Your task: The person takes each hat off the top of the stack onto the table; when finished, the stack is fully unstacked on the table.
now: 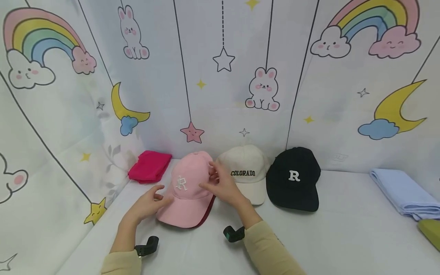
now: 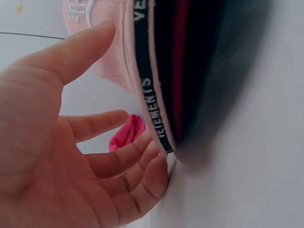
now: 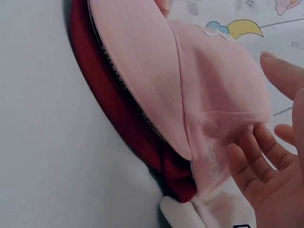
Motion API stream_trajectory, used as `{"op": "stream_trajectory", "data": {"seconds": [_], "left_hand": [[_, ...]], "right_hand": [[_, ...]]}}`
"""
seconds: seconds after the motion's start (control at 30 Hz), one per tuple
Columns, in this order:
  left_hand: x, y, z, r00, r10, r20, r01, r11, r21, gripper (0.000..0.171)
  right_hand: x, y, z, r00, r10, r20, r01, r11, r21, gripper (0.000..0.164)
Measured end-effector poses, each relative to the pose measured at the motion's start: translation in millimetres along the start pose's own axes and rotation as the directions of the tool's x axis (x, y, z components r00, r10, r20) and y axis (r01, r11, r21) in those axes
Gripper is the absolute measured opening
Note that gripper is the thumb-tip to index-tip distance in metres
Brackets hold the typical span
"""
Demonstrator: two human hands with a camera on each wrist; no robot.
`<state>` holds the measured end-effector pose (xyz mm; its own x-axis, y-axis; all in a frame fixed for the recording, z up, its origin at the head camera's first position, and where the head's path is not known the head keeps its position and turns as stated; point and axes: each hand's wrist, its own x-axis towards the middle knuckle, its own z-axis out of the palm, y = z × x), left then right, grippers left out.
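1. Beige sleeves (image 1: 271, 248), two, nearest the head camera; black wrist device (image 1: 234, 233) by each cuff.
2. Left hand (image 1: 148, 202): fingers spread, thumb over the brim side of the pink baseball cap (image 1: 193, 172); no pinch shows.
3. Right hand (image 1: 225, 183): fingers loosely bent at the crown's other side, thumb apart from them; firmness of contact cannot be told.
4. Pink baseball cap, white "R" emblem: on the white table (image 1: 343, 229), between the hands, brim toward the person.
5. Dark red cap (image 3: 130, 123), apparently nested: brim showing beneath the pink one.
6. Handling, as judged: light, even pressure from both sides suits the pair; a one-sided push could skew the brims or dent the crown.
7. Cream "COLORADO" cap (image 1: 245, 164): just beside; the right fingers should avoid nudging it.
8. Outward: black "R" cap (image 1: 292, 194); folded magenta cloth (image 1: 150, 167), rear left; folded light-blue cloth (image 1: 405, 193), well apart.
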<state>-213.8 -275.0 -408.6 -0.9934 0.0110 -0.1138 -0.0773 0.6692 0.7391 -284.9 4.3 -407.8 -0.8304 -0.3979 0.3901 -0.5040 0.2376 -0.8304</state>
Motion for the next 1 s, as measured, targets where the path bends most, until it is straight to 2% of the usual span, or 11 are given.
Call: {"op": "stream_trajectory", "data": {"seconds": [0.17, 0.23, 0.3, 0.53, 0.73, 0.87, 1.0], "left_hand": [[1.0, -2.8, 2.4, 1.0, -0.006, -0.022, 0.005, 1.0, -0.02, 0.082], [1.9, -3.3, 3.3, 1.0, -0.007, -0.028, 0.006, 0.999, -0.035, 0.082], [3.0, -3.1, 3.6, 0.999, -0.01, -0.031, 0.009, 0.999, -0.041, 0.082], [5.0, -0.2, 3.0, 0.999, -0.034, -0.028, 0.032, 0.999, -0.043, 0.082], [5.3, 2.2, 2.1, 0.995, -0.102, -0.004, 0.1, 0.982, -0.161, 0.074], [4.4, 3.3, -0.9, 0.997, -0.074, -0.036, 0.066, 0.98, -0.188, 0.071], [2.2, 4.1, -5.4, 0.996, -0.042, -0.084, 0.023, 0.977, -0.21, 0.071]], "right_hand": [[0.2, 0.8, 7.5, 0.999, -0.052, -0.005, 0.053, 0.998, 0.034, 0.059], [-2.3, -9.0, 7.2, 0.998, -0.066, -0.002, 0.066, 0.995, 0.068, 0.054], [-2.7, -9.5, 8.7, 0.997, -0.076, -0.005, 0.076, 0.993, 0.092, 0.053], [-0.3, -1.9, 14.1, 0.998, -0.061, -0.017, 0.062, 0.993, 0.098, 0.066], [-0.1, -6.1, 15.6, 0.998, -0.052, -0.026, 0.055, 0.993, 0.106, 0.083], [0.0, -6.9, 15.1, 0.999, -0.037, -0.017, 0.039, 0.991, 0.124, 0.086], [2.0, -9.0, 13.6, 0.998, -0.066, -0.008, 0.067, 0.986, 0.154, 0.083]]}}
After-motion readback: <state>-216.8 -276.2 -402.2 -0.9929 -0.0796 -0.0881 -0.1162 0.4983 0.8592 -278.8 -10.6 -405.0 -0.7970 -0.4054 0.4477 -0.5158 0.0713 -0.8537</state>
